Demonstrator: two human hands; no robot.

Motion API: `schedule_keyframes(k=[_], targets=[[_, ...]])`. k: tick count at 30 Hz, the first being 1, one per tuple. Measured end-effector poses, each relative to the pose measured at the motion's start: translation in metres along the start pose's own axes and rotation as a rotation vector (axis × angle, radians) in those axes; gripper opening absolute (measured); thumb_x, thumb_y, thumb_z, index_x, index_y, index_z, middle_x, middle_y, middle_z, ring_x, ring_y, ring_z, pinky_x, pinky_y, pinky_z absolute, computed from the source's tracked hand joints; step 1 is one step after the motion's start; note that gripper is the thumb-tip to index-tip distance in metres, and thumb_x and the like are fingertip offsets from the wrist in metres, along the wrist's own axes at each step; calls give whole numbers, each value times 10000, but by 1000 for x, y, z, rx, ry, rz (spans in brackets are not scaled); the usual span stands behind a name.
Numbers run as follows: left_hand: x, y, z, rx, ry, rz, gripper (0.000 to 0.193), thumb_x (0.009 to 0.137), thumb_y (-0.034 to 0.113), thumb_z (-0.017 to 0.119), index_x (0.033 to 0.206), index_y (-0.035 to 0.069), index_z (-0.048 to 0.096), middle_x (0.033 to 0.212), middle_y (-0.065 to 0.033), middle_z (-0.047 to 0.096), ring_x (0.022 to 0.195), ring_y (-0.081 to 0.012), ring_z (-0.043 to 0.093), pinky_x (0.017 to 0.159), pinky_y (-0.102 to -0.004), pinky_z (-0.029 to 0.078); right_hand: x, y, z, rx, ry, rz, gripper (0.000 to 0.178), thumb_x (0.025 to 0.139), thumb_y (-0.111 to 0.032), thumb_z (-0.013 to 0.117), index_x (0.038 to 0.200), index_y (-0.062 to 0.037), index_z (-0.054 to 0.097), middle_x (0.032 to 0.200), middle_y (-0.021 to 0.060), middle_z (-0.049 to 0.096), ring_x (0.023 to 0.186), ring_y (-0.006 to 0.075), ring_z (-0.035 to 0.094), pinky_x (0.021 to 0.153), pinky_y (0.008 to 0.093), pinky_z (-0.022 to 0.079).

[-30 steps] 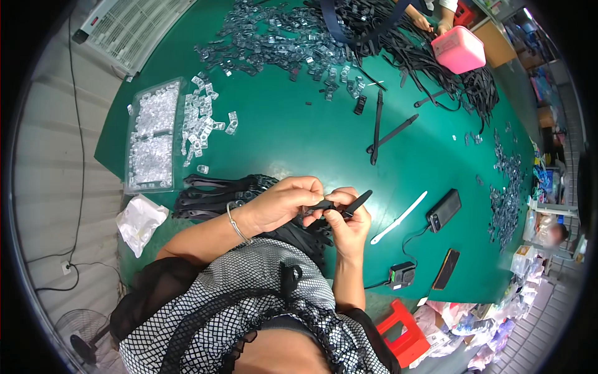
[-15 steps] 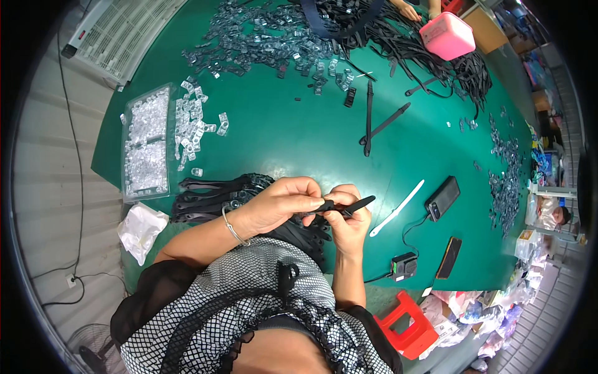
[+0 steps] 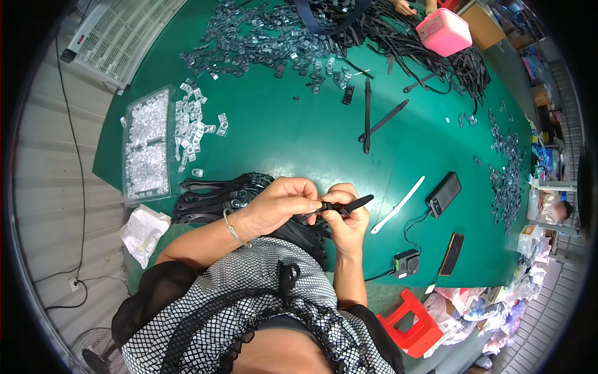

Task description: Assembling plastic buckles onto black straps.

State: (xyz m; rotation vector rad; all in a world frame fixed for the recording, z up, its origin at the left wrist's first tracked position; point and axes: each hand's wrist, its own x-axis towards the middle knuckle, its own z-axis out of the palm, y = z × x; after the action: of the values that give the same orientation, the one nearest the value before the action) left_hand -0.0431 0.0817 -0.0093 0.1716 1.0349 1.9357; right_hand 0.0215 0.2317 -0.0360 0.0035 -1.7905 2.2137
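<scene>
Black-white checked top, black ruffle trim; thin silver bracelet [image 3: 233, 229] on left wrist.

We hold both hands together just before our chest, forearms angled inward from below. Our left hand [image 3: 280, 202] curls knuckles-up, its fingertips pinched, meeting our right hand [image 3: 346, 218], whose thumb and fingers are closed in a pinch too.

Matt black strap [image 3: 349, 204] — rubbery; smooth green table [image 3: 293, 137]; clear glossy plastic clips [image 3: 146, 149]
</scene>
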Motion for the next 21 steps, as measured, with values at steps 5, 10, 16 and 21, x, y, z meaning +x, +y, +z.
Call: schedule_keyframes(k=[5, 10, 16, 21], targets=[[1, 1, 5, -29, 13, -11, 77, 834, 82, 535, 802, 14, 529, 773, -45, 553, 697, -107, 535, 648, -233, 434, 1, -1, -7, -78, -12, -71, 248, 658, -58, 722, 869, 17, 614, 849, 72, 530, 740, 141, 525, 636, 242, 426], [0, -2, 1, -20, -11, 4, 68, 827, 75, 550, 828, 9, 531, 778, -41, 551, 698, -102, 532, 638, -223, 436, 1, -3, -6, -112, -45, -86, 265, 655, -51, 722, 889, 10, 614, 853, 76, 535, 750, 153, 529, 647, 249, 432], [8, 0, 5, 107, 97, -37, 51, 801, 22, 565, 835, 7, 530, 768, -38, 541, 660, -98, 519, 598, -203, 421, 5, -2, -8, -273, -61, -143, 246, 691, -11, 668, 930, -1, 608, 892, 101, 531, 803, 194, 529, 691, 278, 441], [14, 4, 22, 189, 302, 36, 131, 766, -34, 564, 893, -11, 544, 770, -39, 553, 631, -86, 501, 539, -201, 393, 4, 3, -15, -317, 202, -151, 168, 756, -12, 570, 922, 5, 589, 806, 98, 504, 720, 194, 518, 664, 269, 437]])
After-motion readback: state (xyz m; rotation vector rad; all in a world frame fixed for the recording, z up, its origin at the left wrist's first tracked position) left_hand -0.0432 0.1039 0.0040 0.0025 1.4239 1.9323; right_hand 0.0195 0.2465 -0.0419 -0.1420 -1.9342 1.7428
